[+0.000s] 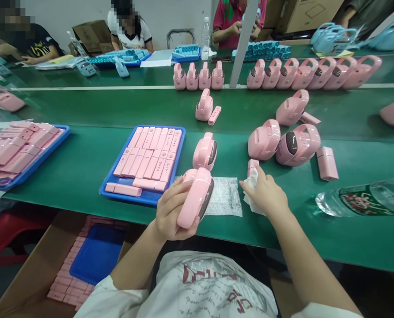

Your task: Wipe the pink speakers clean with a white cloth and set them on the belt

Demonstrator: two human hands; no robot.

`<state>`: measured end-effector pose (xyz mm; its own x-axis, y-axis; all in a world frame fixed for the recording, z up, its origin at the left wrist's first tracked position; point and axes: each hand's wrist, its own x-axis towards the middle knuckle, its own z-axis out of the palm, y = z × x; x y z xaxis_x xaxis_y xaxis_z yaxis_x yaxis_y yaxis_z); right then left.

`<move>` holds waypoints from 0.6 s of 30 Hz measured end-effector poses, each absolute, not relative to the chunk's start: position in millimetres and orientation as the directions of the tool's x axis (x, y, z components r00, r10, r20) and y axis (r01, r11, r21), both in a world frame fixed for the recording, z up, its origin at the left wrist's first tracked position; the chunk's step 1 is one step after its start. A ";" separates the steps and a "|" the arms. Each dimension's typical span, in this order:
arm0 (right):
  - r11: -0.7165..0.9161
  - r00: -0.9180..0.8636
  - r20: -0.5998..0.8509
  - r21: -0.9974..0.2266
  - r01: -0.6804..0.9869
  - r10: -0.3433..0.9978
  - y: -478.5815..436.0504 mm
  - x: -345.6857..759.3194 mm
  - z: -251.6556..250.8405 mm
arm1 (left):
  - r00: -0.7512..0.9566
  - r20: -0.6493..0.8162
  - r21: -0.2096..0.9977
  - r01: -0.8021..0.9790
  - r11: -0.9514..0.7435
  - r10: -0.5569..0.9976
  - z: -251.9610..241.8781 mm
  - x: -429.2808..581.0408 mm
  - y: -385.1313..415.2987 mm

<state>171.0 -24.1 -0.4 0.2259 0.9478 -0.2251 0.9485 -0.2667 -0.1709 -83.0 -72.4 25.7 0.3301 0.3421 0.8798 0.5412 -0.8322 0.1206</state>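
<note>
My left hand (172, 207) is wrapped round a pink plastic device (195, 198) with a rounded body and a dark glossy panel, held tilted above the table's front edge. A crumpled white tissue (252, 190) is gripped in my right hand (266, 194), close to the green tabletop. Just beyond that hand lies a small pink block (252, 166), partly covered by the tissue. Between my hands a sheet of bubble wrap (228, 196) is spread flat. Another pink device (205, 151) with a dark panel stands right behind the held one.
A blue tray (104, 191) of pink sticks is at left, another loaded tray (66, 130) farther left. Pink handled devices (298, 143) stand at right near a clear bottle (365, 198). A cardboard box (24, 269) sits below. Several people work across the table.
</note>
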 end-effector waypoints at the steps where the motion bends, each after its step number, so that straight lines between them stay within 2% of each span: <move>1: -0.258 0.208 -0.277 -0.157 0.953 0.938 -21.7 168.1 0.4 | 0.328 0.878 0.123 0.552 -0.825 0.350 29.8 -88.0 -69.1; 4: -0.247 0.181 -0.346 -0.159 0.956 0.921 -18.8 167.2 -0.1 | 0.323 0.879 0.092 0.606 -0.790 0.350 45.8 -108.0 -47.3; 7: -0.268 0.173 -0.336 -0.260 0.928 0.926 -20.2 180.9 -8.9 | 0.281 0.896 0.065 0.682 -0.728 0.343 63.6 -131.9 -1.8; 9: -0.298 0.171 -0.319 -0.408 0.863 0.932 -23.6 195.0 -20.3 | 0.178 0.873 0.165 0.768 -0.618 0.454 73.7 -147.6 42.3; 13: -0.270 0.161 -0.217 -0.773 0.573 0.963 -37.2 217.9 -43.9 | -0.060 0.655 0.425 0.854 -0.302 0.753 84.3 -174.4 147.1; 15: -0.257 0.175 -0.199 -0.860 0.440 0.964 -45.0 221.1 -49.0 | -0.200 0.534 0.527 0.838 -0.139 0.822 83.5 -185.5 195.2; 18: -0.274 0.226 -0.205 -0.900 0.339 0.952 -52.0 217.1 -48.7 | -0.391 0.419 0.657 0.753 0.023 0.820 76.3 -199.4 247.6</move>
